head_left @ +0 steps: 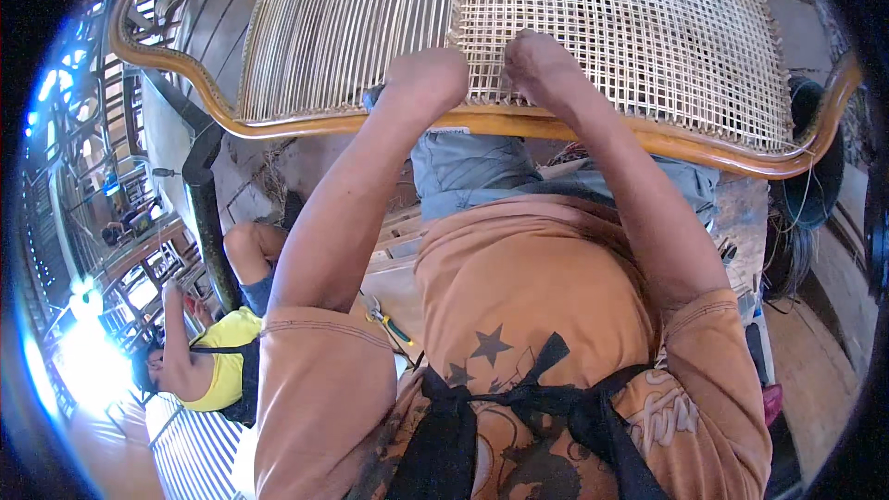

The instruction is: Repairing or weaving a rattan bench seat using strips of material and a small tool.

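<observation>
A curved, varnished wooden frame [319,125] lies across my lap, holding a cane panel. To the right the cane is woven into an open grid [630,28]; to the left it is mostly parallel strands [343,28]. My left hand [431,77] is closed over the near edge of the panel, just left of where the grid begins. Beside its fingers shows a small dark blue thing [372,96] of unclear kind. Curled into a fist, my right hand [540,65] rests on the near part of the grid. What either hand holds is hidden.
Pliers [384,318] with yellow and dark handles lie by my left elbow. A person in a yellow top [222,361] sits at the left. A dark bucket-like container [815,171] stands beyond the frame's right end. A dark curved post [206,194] rises at the left.
</observation>
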Demonstrator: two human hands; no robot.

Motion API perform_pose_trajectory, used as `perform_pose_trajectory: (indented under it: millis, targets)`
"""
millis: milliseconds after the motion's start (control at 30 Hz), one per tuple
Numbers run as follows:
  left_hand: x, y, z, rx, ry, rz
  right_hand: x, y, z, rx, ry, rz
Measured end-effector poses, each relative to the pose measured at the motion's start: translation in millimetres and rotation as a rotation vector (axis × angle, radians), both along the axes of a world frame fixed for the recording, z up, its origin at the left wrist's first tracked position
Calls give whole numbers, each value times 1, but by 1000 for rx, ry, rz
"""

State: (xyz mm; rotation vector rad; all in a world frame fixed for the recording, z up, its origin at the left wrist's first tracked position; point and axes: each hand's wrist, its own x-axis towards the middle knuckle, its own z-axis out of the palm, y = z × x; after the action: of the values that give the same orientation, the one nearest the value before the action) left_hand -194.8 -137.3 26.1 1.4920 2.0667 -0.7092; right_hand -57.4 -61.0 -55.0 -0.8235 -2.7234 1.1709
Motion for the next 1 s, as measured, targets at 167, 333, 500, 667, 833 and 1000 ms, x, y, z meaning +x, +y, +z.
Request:
perform_pose_trajectory:
  millis: [167,333,500,667,833,1000]
  targets:
    - [-32,-18,-24,63,-174,92,-10,-19,17,141,-134,-82]
    - [-17,-11,-9,107,-39,91,-13,-21,17,176,-133,-137]
    - [-7,-10,15,96,100,87,-7,-21,12,116,-45,-152]
    - [-13,-11,10,37,89,-5,-4,-14,8,116,-75,-71]
    - [-18,-21,10,81,44,-5,-6,-12,10,81,-92,-30]
    - [-18,-17,5,111,86,7,-6,-6,-1,46,-81,26]
